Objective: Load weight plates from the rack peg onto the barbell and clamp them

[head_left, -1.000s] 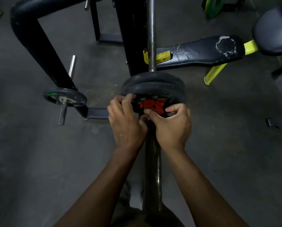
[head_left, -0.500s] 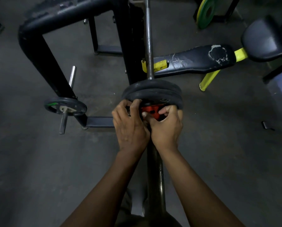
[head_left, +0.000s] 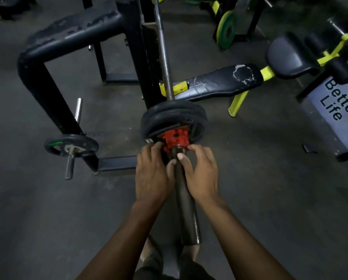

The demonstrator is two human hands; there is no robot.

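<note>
Two black weight plates (head_left: 175,114) sit on the barbell, whose sleeve (head_left: 189,215) runs toward me. A red clamp (head_left: 176,138) is on the sleeve against the outer plate. My left hand (head_left: 150,178) has its fingers curled at the clamp's left side, fingertips hidden behind it. My right hand (head_left: 203,176) pinches the clamp's near right edge with index finger and thumb; both thumbs meet over the sleeve. One small black plate (head_left: 56,147) hangs on the rack peg (head_left: 69,166) to the left.
The black rack frame (head_left: 39,81) stands left of the barbell, with a bare upper peg (head_left: 78,110). A worn black bench (head_left: 219,81) with yellow legs lies behind the plates. A green plate (head_left: 226,30) stands at the back. A printed banner (head_left: 334,102) is at right.
Both hands have slid back along the sleeve toward me, uncovering most of the red clamp. The camera has tilted up, showing more of the rack and bench.
</note>
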